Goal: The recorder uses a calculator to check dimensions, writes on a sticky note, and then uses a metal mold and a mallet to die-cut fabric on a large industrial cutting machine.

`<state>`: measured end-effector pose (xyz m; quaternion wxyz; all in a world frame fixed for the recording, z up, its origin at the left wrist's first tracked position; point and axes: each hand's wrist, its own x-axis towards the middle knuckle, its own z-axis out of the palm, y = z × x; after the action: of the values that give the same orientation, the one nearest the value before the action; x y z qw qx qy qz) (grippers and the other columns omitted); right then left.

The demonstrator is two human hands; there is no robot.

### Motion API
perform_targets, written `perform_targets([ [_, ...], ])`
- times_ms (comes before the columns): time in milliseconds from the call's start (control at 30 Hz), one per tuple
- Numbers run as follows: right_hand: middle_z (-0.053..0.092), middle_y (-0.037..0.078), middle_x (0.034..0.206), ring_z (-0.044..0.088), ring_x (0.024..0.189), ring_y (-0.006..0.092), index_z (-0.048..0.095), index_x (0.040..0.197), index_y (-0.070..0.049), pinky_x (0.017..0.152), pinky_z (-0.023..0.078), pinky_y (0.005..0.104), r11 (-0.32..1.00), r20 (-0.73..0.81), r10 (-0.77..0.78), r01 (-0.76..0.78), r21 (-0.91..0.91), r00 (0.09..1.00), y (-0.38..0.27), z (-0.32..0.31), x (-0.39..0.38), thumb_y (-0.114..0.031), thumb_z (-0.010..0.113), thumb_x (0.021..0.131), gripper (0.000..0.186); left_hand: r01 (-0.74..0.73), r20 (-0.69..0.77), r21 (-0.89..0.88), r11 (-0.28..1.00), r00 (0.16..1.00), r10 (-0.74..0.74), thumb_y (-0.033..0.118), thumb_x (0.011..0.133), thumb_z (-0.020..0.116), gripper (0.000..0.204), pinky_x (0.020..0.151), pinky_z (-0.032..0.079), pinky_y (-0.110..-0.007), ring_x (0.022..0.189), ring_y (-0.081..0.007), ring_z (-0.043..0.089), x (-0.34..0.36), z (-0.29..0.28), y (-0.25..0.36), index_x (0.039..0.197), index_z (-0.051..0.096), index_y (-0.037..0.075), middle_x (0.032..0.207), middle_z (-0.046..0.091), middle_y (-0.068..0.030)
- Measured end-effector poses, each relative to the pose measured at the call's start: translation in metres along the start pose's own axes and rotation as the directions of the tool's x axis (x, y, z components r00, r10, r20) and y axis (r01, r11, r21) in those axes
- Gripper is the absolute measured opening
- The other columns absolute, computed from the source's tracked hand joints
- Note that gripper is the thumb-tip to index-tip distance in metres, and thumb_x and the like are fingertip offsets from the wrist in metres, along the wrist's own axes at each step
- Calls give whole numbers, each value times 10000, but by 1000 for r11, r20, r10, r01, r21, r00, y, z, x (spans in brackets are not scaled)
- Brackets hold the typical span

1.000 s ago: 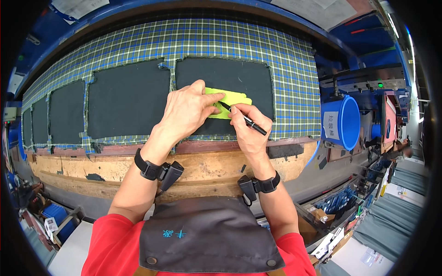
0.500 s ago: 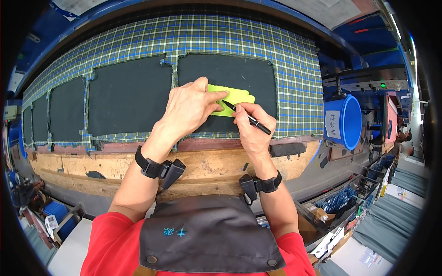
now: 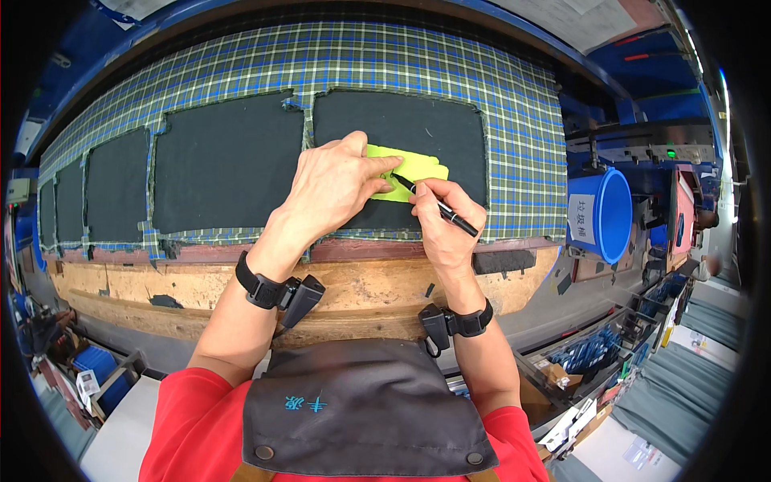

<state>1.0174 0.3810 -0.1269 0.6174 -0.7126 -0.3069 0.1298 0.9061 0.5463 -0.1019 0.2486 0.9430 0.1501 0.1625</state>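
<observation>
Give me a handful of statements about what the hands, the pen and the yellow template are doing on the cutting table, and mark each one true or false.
1. The left hand lies flat on the yellow-green template piece. True.
2. The right hand grips a red pair of scissors. False: it holds a slim black pen, tip at the template's edge.
3. The template rests on a dark charcoal fabric panel. True.
4. The dark panels sit on a plain white sheet. False: they sit on blue-and-green plaid cloth.
5. A blue plastic bucket stands off the table's right end. True.
6. Both wrists are bare. False: each wears a black strap, as on the left wrist.
</observation>
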Motion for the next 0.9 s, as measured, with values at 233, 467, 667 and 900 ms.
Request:
perform_targets([
  [233, 689, 26, 739, 575, 638, 41, 731, 942, 18, 568, 456, 222, 1000, 33, 1, 0, -17, 999, -4, 1, 1, -17, 741, 880, 72, 42, 59, -7, 999, 997, -41, 242, 820, 783, 332, 668, 524, -410, 798, -276, 664, 1, -1, 3, 1146, 786, 181, 822, 561, -100],
  [467, 720, 54, 775, 621, 672, 56, 725, 962, 41, 595, 490, 223, 991, -24, 122, -121, 51, 992, -14, -5, -1, -23, 734, 900, 90, 19, 16, -11, 1000, 1000, -19, 249, 825, 780, 355, 626, 483, -390, 728, -228, 595, -1, 1, 0, 1179, 781, 220, 784, 505, -58],
  [667, 698, 35, 759, 589, 667, 43, 727, 955, 34, 586, 466, 220, 998, -7, 61, -61, 33, 998, -6, -4, 1, -20, 736, 897, 80, 4, 0, -12, 1000, 1000, -4, 236, 824, 778, 350, 624, 485, -389, 723, -228, 593, 0, 2, 0, 1174, 783, 224, 783, 510, -58],
  [900, 665, 8, 727, 542, 649, 29, 725, 936, 23, 568, 436, 221, 998, -40, 67, -67, -9, 997, -5, -2, 1, -12, 747, 882, 68, 15, 14, -13, 1000, 1000, -15, 237, 824, 778, 353, 622, 484, -387, 719, -226, 591, 0, 0, 1, 1177, 782, 227, 780, 517, -55],
])
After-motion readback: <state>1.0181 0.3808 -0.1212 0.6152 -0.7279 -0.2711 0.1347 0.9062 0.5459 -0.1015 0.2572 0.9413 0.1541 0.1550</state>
